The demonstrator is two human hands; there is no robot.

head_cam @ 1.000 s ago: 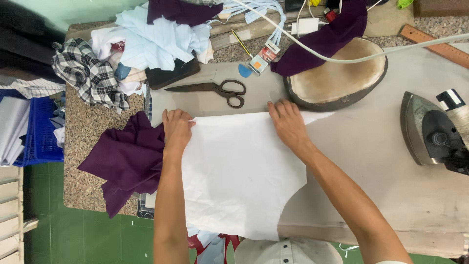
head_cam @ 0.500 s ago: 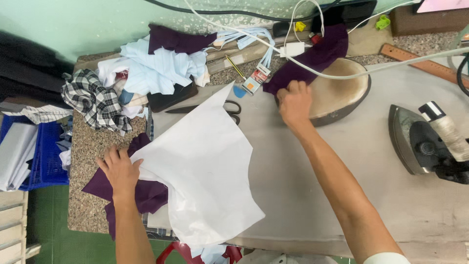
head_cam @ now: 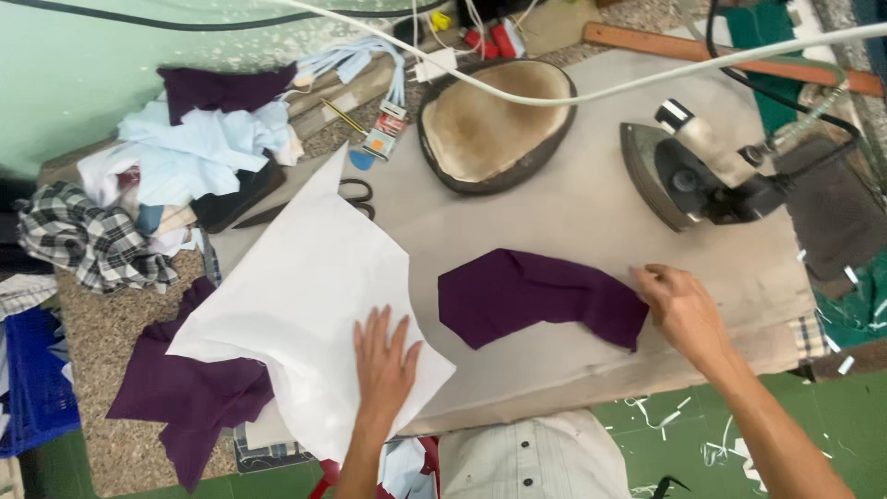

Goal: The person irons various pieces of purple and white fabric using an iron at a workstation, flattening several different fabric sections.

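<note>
Right now my left hand [head_cam: 383, 362] lies flat and open on the white sheet [head_cam: 296, 305], while my right hand [head_cam: 682, 307] pinches the end of the purple fabric piece [head_cam: 536, 296] lying on the ironing table [head_cam: 573, 203]. I judge the iron [head_cam: 702, 171] near enough to snag the fabric if I pull.

Both forearms are bare; no sleeves, gloves, rings or watch visible. Left hand [head_cam: 383, 359] and right hand [head_cam: 682, 307] uncovered. Torso wears a light, finely striped buttoned shirt [head_cam: 534, 462].
</note>
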